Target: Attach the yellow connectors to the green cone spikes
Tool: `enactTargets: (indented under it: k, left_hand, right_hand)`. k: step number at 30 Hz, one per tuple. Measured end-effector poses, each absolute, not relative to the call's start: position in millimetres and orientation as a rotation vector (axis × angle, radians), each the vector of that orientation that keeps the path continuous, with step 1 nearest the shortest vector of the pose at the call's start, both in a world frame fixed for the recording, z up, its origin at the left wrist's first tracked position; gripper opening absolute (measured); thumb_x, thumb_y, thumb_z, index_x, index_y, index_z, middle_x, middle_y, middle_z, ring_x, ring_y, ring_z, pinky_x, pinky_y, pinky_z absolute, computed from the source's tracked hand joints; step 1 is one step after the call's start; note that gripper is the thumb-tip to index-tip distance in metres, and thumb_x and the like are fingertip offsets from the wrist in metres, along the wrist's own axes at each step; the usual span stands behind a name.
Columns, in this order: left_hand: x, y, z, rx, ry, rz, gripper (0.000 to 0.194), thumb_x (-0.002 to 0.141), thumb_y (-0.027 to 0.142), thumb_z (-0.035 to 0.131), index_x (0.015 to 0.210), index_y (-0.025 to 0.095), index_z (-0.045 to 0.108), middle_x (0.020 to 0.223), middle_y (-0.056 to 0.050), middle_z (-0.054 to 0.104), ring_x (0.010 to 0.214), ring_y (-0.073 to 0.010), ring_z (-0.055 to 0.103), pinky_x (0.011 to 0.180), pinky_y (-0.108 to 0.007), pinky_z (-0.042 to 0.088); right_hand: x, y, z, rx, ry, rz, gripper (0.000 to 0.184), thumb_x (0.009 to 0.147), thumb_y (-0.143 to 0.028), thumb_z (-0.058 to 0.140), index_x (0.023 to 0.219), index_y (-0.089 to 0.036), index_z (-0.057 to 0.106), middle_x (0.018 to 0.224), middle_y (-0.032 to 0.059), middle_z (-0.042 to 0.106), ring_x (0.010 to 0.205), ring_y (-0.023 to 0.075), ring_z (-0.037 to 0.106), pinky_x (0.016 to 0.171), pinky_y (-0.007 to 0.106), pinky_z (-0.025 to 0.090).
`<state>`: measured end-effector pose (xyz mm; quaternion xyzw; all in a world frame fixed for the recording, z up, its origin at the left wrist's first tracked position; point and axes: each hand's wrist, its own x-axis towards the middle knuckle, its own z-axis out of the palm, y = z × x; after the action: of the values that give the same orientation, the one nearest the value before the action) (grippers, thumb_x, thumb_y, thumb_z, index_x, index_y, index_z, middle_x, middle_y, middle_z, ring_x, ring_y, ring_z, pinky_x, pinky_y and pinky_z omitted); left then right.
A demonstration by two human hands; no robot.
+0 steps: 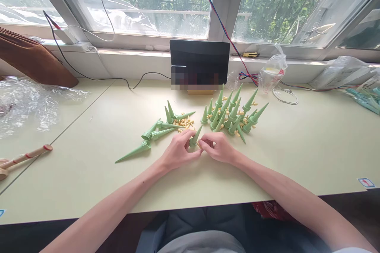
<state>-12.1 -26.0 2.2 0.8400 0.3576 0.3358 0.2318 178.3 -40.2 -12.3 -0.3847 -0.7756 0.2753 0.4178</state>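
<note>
My left hand (180, 149) is wrapped around the base of a green plastic spike (196, 136), which stands on the table with its tip up. Close beside it, my right hand (218, 146) pinches a small yellowish peg (198, 142) against the spike's side; the fingers hide most of the peg. Behind my left hand is a pile of loose yellow pegs (184, 121). Several bare green spikes (135, 151) lie or stand to the left. Back right, a cluster of green spikes (234, 112) carries yellow pegs in their sides.
A tablet (200, 63) stands at the back by the window, with a black cable (130, 87) to its left. Clear plastic wrap (32, 104) and a wooden stick (31, 154) lie at left. A plastic bag (273, 72) and coiled white cable (285, 97) sit back right.
</note>
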Motion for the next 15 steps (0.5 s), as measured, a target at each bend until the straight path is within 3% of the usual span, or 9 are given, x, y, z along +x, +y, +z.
enactTargets:
  k: [15]
  left_hand:
    - [-9.8, -29.3, -0.3, 2.294, 0.981, 0.929, 0.024, 0.072, 0.02, 0.066, 0.073, 0.019, 0.042, 0.066, 0.006, 0.042, 0.056, -0.0082, 0.038, 0.054, -0.023, 0.032]
  right_hand:
    - [178.5, -41.2, -12.0, -0.969, -1.954, 0.769, 0.023, 0.087, -0.02, 0.054, 0.065, -0.018, 0.05, 0.057, -0.0033, 0.049, 0.051, 0.0085, 0.042, 0.051, 0.022, 0.035]
